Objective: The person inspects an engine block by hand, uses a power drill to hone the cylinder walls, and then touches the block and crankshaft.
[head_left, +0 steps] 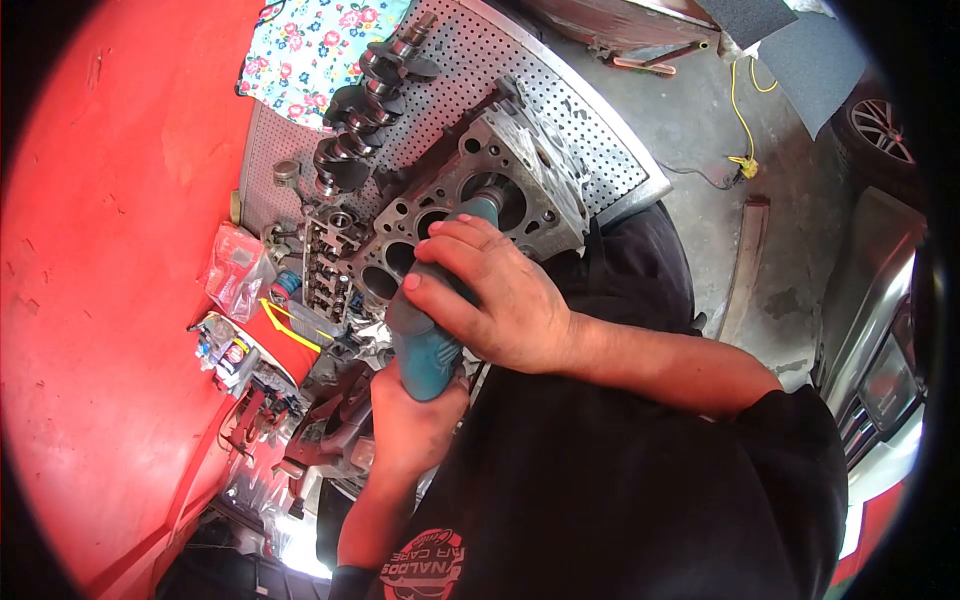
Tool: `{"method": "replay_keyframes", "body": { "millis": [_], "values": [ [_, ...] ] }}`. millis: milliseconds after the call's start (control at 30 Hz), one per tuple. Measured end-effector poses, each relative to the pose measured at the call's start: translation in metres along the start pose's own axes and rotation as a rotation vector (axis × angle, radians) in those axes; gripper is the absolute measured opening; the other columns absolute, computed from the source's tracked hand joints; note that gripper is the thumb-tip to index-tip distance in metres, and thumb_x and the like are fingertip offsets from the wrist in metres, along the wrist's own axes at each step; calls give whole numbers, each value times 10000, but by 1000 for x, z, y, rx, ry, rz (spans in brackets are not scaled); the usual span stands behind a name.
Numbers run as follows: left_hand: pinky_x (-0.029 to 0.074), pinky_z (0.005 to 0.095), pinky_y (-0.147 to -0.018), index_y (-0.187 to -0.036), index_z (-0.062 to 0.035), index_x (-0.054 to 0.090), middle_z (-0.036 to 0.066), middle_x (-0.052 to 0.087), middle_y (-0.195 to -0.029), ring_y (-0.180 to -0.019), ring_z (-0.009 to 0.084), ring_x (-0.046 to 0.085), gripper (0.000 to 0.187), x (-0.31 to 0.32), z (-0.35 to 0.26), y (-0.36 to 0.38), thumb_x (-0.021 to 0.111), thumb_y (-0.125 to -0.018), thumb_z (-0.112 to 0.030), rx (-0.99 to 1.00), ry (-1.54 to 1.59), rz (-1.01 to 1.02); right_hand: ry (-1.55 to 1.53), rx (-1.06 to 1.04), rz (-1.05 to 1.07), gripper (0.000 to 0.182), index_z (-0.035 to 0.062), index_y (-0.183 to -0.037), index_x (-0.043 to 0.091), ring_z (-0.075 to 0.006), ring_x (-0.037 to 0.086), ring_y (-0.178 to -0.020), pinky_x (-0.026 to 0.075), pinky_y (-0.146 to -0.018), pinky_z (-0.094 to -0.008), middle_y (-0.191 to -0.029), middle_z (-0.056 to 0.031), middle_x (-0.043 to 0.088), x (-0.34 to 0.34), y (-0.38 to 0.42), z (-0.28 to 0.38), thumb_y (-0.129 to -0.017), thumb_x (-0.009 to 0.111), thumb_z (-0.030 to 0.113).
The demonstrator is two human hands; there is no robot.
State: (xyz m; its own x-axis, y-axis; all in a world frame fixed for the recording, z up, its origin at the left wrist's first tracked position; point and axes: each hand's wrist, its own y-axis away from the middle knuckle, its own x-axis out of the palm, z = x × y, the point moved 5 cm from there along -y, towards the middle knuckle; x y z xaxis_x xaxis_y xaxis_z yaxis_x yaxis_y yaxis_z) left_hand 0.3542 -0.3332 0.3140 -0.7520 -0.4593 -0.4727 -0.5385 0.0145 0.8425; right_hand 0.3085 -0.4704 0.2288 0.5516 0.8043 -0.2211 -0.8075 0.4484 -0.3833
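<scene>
A: Where do our hands sit?
B: Our right hand (505, 300), mid-frame, is clamped over the front barrel of the power tool (430, 360), thumb and fingertips curled across it; our left hand (412, 428), below and left of centre, is wrapped round its lower end.

A: How do we expect it to handle?
B: We'd judge it fairly heavy and stiff; the casing looks hard, perhaps slick if our skin is oily; those two places, barrel and lower end, seem the sound ones to hold, with our fingers kept off the nose.

A: And where does that nose point?
B: Up and right, to a bore (513, 208) in the engine block (535, 170), above centre; we can't tell how deep it goes; the block looks massive, its bore walls easily scored, we'd guess.

A: Farther out?
B: The cylinder head (325, 270) lies left of the block; the crankshaft (355, 145) is upper left, smooth and probably weighty; beyond it lies a soft floral cloth (310, 60); the perforated bench top (610, 150) shows upper right of the block.
</scene>
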Motion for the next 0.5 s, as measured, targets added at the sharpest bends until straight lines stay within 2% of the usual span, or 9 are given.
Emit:
{"method": "replay_keyframes", "body": {
  "millis": [67, 167, 500],
  "values": [
    [526, 305, -719, -957, 7, 677, 29, 694, -851, -787, 106, 641, 126, -3, 1, 5, 714, -848, -45, -4, 7, -2, -53, 3, 19, 579, 100, -1340, 606, -421, 624, -1198, 522, -1049, -593, -1331, -202, 595, -2, -2, 3, -779, 749, 69],
    [533, 307, -732, -975, 13, 687, 31, 704, -868, -797, 107, 649, 138, -6, -4, 12, 720, -857, -50, -8, 25, -11, 32, -44, -4, 512, 151, -1336, 623, -378, 635, -1186, 549, -1037, -531, -1308, -184, 596, -1, -3, 8, -827, 669, 166],
    [548, 315, -787, -1059, 27, 718, 51, 743, -950, -875, 130, 690, 200, -18, -18, 33, 745, -874, -45, 14, 15, -56, 7, -48, -17, 549, 195, -1361, 596, -371, 644, -1153, 567, -1006, -516, -1288, -171, 608, -1, -12, 27, -821, 691, 159]
  ]
}}
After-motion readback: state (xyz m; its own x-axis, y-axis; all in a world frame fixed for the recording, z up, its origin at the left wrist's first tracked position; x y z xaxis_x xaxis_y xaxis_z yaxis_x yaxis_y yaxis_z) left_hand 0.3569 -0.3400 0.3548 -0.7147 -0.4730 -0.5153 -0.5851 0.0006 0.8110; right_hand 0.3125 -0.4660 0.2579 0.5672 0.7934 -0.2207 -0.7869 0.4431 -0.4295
